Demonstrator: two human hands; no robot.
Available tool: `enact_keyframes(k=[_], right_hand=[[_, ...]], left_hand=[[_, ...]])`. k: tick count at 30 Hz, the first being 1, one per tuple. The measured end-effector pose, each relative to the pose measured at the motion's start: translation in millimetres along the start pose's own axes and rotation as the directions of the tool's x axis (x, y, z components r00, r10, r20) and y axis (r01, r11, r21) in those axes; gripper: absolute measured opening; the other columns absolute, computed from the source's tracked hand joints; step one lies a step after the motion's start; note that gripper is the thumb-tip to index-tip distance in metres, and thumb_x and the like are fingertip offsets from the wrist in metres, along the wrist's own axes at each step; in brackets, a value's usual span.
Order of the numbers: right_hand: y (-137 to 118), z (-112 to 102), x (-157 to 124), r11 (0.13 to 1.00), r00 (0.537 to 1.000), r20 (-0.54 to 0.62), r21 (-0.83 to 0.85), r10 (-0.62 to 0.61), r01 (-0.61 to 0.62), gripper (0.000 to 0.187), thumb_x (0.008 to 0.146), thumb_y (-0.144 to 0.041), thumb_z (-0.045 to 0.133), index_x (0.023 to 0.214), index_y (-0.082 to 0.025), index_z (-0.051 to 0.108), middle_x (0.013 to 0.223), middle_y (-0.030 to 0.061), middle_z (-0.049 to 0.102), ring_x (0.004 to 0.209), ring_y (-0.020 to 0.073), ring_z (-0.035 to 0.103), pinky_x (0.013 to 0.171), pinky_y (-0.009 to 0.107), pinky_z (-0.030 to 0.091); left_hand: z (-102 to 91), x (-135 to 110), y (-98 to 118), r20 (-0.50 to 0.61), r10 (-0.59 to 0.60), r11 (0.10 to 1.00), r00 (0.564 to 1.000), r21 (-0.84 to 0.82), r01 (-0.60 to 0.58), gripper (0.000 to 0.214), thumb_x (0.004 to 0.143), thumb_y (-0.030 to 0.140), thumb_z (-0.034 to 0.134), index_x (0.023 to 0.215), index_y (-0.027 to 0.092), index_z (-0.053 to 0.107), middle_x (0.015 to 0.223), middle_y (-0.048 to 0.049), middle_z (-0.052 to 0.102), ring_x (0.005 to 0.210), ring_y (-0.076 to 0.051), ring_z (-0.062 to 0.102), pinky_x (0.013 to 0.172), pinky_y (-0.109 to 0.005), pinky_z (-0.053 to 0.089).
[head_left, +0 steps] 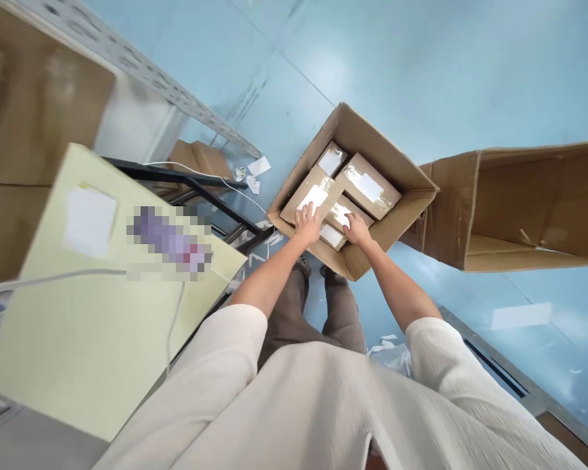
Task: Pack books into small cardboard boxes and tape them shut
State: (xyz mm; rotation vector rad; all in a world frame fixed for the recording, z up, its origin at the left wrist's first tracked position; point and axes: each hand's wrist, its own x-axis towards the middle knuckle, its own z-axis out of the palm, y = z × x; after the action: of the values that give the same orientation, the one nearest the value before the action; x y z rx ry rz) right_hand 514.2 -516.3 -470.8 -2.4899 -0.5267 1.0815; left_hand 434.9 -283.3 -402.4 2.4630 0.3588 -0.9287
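Head view. An open carton (pixel 402 220) stands on the blue floor (pixel 470 78), packed edge to edge with taped parcels. The left hand (pixel 306 223), grip spread flat, rests on the long labelled parcel (pixel 318 190). The right hand (pixel 357 230) touches the small parcel (pixel 340 210) by the near wall; whether its grip is closed cannot be told. A tipped carton (pixel 519 209) lies just beside, to the right.

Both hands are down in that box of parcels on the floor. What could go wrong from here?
1. The parcels sit packed close in the open box. The left hand and right hand press on two different ones, so lifting one may snag its neighbour.
2. Paper scraps lie on the floor right by the box and could be slippery underfoot.
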Motion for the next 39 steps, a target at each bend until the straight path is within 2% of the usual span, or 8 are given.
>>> enact_keyframes(k=[5,8,13,17,21,27,34,39], right_hand=[[-76.1,-59.0,-72.7,0.999,0.996,-0.085,0.031,-0.039,0.042,0.061,0.105,-0.026,0.057,0.163,-0.012,0.068,0.16,0.0256,0.072,0.147,0.043,0.068,0.133,0.061,0.052],[-125.1,-87.8,-111.1,0.997,0.989,-0.133,0.044,-0.061,0.068,0.058,0.106,-0.026,0.058,0.161,-0.012,0.07,0.158,0.0252,0.073,0.149,0.0401,0.069,0.134,0.057,0.052],[-194.5,-119.8,-156.8,0.985,0.977,-0.133,0.034,-0.164,0.17,0.056,0.105,-0.026,0.063,0.159,-0.015,0.072,0.156,0.0236,0.075,0.146,0.0372,0.072,0.131,0.054,0.056],[-237.9,-133.1,-182.7,0.962,0.957,-0.111,0.014,-0.268,0.271,0.055,0.103,-0.025,0.065,0.156,-0.016,0.074,0.153,0.0236,0.077,0.137,0.0388,0.077,0.126,0.058,0.06],[-278.3,-134.8,-206.8,0.914,0.912,-0.064,-0.028,-0.406,0.405,0.054,0.102,-0.027,0.066,0.155,-0.018,0.075,0.154,0.0229,0.076,0.135,0.0385,0.078,0.123,0.057,0.061],[-330.1,-113.1,-238.7,0.796,0.799,0.049,-0.073,-0.599,0.601,0.055,0.101,-0.026,0.06,0.153,-0.013,0.075,0.149,0.0245,0.077,0.134,0.0384,0.076,0.122,0.057,0.061],[-406.4,-58.7,-275.7,0.616,0.62,0.218,-0.097,-0.753,0.782,0.051,0.1,-0.029,0.063,0.148,-0.019,0.077,0.143,0.0207,0.078,0.125,0.0353,0.079,0.118,0.056,0.064],[-477.4,0.2,-310.0,0.496,0.509,0.355,-0.134,-0.785,0.858,0.051,0.102,-0.029,0.062,0.15,-0.018,0.076,0.151,0.0222,0.076,0.129,0.0357,0.08,0.119,0.054,0.064]], left_hand=[[-56.9,-97.9,43.6,-0.084,0.052,0.996,0.995,-0.072,-0.058,0.073,0.109,0.018,0.054,0.182,0.016,0.047,0.198,-0.0239,0.029,0.184,-0.04,0.028,0.149,-0.067,0.024],[-92.9,-150.5,54.2,-0.137,0.109,0.989,0.985,-0.089,-0.121,0.066,0.111,0.019,0.053,0.177,0.018,0.052,0.195,-0.023,0.034,0.182,-0.038,0.032,0.149,-0.063,0.028],[-138.6,-223.0,43.6,-0.261,0.071,0.983,0.963,-0.147,-0.112,0.065,0.111,0.018,0.055,0.175,0.019,0.054,0.187,-0.0212,0.047,0.176,-0.037,0.042,0.146,-0.057,0.035],[-151.9,-279.9,25.7,-0.355,-0.064,0.965,0.933,-0.26,-0.032,0.068,0.11,0.018,0.054,0.177,0.022,0.051,0.183,-0.0194,0.052,0.172,-0.038,0.048,0.143,-0.057,0.04],[-142.5,-340.3,10.5,-0.432,-0.255,0.92,0.865,-0.384,0.079,0.069,0.11,0.02,0.054,0.178,0.023,0.05,0.185,-0.0192,0.051,0.172,-0.038,0.047,0.142,-0.058,0.042],[-99.5,-427.3,-6.1,-0.477,-0.485,0.819,0.733,-0.541,0.19,0.066,0.111,0.023,0.056,0.177,0.024,0.05,0.187,-0.019,0.048,0.174,-0.037,0.046,0.142,-0.055,0.042],[-41.2,-521.1,-43.9,-0.488,-0.693,0.667,0.531,-0.713,0.216,0.066,0.109,0.021,0.058,0.175,0.022,0.052,0.186,-0.0198,0.049,0.173,-0.035,0.048,0.142,-0.053,0.042],[0.0,-589.1,-80.0,-0.455,-0.809,0.554,0.371,-0.801,0.227,0.067,0.107,0.019,0.061,0.174,0.021,0.055,0.182,-0.0202,0.052,0.171,-0.035,0.052,0.141,-0.052,0.045]])
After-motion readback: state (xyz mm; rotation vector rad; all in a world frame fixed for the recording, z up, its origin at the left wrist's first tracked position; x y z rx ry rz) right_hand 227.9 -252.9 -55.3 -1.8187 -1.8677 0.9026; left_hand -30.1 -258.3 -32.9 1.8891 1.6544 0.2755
